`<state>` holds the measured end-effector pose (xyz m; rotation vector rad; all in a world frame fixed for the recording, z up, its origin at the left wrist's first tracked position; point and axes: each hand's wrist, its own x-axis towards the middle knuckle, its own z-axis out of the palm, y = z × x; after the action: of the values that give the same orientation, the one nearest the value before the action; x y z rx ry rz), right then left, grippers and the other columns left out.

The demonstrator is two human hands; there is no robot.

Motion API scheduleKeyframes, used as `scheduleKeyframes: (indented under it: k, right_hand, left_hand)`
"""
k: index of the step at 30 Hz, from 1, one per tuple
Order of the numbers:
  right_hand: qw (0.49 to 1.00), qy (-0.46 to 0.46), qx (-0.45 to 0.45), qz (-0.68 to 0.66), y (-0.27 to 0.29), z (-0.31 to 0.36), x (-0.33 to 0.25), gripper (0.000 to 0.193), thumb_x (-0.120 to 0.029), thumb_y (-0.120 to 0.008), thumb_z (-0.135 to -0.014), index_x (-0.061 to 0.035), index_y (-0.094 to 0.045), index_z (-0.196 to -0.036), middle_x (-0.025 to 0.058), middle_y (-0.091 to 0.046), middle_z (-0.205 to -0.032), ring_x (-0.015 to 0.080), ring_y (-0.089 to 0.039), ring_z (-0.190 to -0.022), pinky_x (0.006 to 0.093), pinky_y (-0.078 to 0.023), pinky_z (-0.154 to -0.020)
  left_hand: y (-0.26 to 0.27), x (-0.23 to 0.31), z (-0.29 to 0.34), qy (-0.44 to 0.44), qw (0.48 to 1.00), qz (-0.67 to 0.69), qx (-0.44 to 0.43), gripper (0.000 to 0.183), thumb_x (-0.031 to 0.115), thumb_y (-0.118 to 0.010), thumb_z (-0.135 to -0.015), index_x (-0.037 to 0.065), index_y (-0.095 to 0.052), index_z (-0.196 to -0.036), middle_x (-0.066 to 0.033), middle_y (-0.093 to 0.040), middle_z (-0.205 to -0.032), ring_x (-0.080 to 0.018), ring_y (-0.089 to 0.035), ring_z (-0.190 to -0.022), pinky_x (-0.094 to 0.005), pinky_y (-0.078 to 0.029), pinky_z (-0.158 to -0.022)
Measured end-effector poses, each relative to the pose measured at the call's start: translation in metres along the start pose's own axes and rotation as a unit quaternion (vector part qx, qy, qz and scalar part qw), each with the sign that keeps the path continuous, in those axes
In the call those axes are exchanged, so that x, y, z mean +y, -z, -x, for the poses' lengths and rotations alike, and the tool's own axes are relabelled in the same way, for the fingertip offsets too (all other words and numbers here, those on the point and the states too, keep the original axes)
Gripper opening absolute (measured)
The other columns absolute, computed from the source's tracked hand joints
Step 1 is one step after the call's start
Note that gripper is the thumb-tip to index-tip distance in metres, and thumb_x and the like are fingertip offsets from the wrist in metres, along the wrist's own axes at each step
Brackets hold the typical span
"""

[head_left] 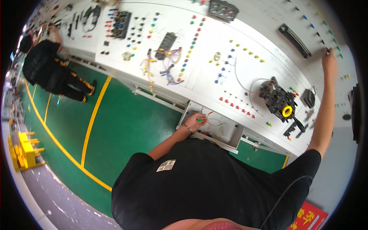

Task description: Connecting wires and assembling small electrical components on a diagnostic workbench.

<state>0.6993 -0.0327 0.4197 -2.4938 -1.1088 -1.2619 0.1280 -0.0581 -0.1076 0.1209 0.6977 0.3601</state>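
Note:
My left hand (195,122) is over the left end of a pulled-out white drawer (235,138). Its fingers are closed on a small green piece (199,120), whose exact kind is too small to read. Thin wires (220,124) and a few red bits lie in the drawer beside that hand. Far to the right, my right arm stretches over the white bench, and my right hand (330,57) pinches a small dark piece (327,51). Rows of small green and black pieces (332,40) lie around it. A long black ridged strip (294,40) lies to its left.
On the white bench (207,82) stand a black mechanical assembly with a yellow ring (287,111), a dark connector block with coloured wires (167,43) and rows of small coloured pieces (237,105). A person in black (46,65) works at the far left. Yellow lines cross the green floor (126,111).

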Motion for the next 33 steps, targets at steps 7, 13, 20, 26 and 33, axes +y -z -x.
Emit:
scheduleKeyframes:
  k: [7, 13, 20, 26, 33]
  right_hand:
    - [1.0, -0.002, 0.006, -0.011, 0.013, 0.015, -0.042, 0.043, -0.049, -0.043, -0.094, -0.0105, -0.056, -0.11, 0.0219, -0.067, -0.092, 0.0426, -0.064, -0.086, 0.0527, -0.05, -0.072]
    - [0.998, -0.055, -0.019, -0.03, 0.061, 0.03, -0.07, 0.03, -0.034, -0.048, -0.094, -0.0062, -0.057, -0.102, 0.0224, -0.066, -0.087, 0.0435, -0.063, -0.082, 0.0524, -0.049, -0.07]
    - [0.992, -0.052, 0.029, -0.111, 0.059, 0.031, -0.064, 0.035, -0.035, -0.051, -0.093, -0.0009, -0.059, -0.09, 0.0259, -0.064, -0.082, 0.046, -0.061, -0.077, 0.0543, -0.047, -0.069]
    - [0.995, -0.034, 0.046, -0.08, 0.046, 0.025, -0.048, 0.027, -0.028, -0.053, -0.092, -0.0024, -0.057, -0.095, 0.0259, -0.064, -0.083, 0.0447, -0.061, -0.078, 0.0528, -0.048, -0.069]
    - [0.993, 0.052, 0.071, -0.074, 0.004, 0.014, -0.041, 0.023, -0.021, -0.056, -0.089, 0.0016, -0.058, -0.093, 0.0255, -0.064, -0.081, 0.0418, -0.063, -0.077, 0.0493, -0.049, -0.069]
  left_hand:
    - [0.014, 0.002, 0.004, -0.019, 1.0, -0.011, -0.007, 0.037, 0.025, -0.048, -0.094, -0.007, -0.055, -0.111, -0.0186, -0.061, -0.107, -0.0323, -0.061, -0.102, -0.0386, -0.051, -0.09]
    - [0.011, 0.002, 0.006, -0.012, 1.0, -0.026, -0.008, 0.036, 0.025, -0.049, -0.093, -0.006, -0.055, -0.112, -0.0168, -0.061, -0.107, -0.0305, -0.06, -0.101, -0.0378, -0.051, -0.089]
    - [0.002, 0.004, 0.006, -0.017, 1.0, -0.025, -0.002, 0.036, 0.024, -0.048, -0.094, -0.006, -0.054, -0.112, -0.0175, -0.06, -0.107, -0.0314, -0.06, -0.101, -0.0382, -0.052, -0.088]
    - [0.003, 0.004, 0.005, -0.007, 1.0, -0.021, 0.001, 0.036, 0.024, -0.049, -0.093, -0.006, -0.055, -0.111, -0.0175, -0.061, -0.106, -0.0313, -0.06, -0.1, -0.0386, -0.052, -0.088]
    - [0.013, -0.004, 0.01, -0.022, 1.0, -0.005, 0.001, 0.034, 0.025, -0.051, -0.091, -0.004, -0.058, -0.107, -0.0158, -0.062, -0.103, -0.0297, -0.061, -0.099, -0.0375, -0.052, -0.089]
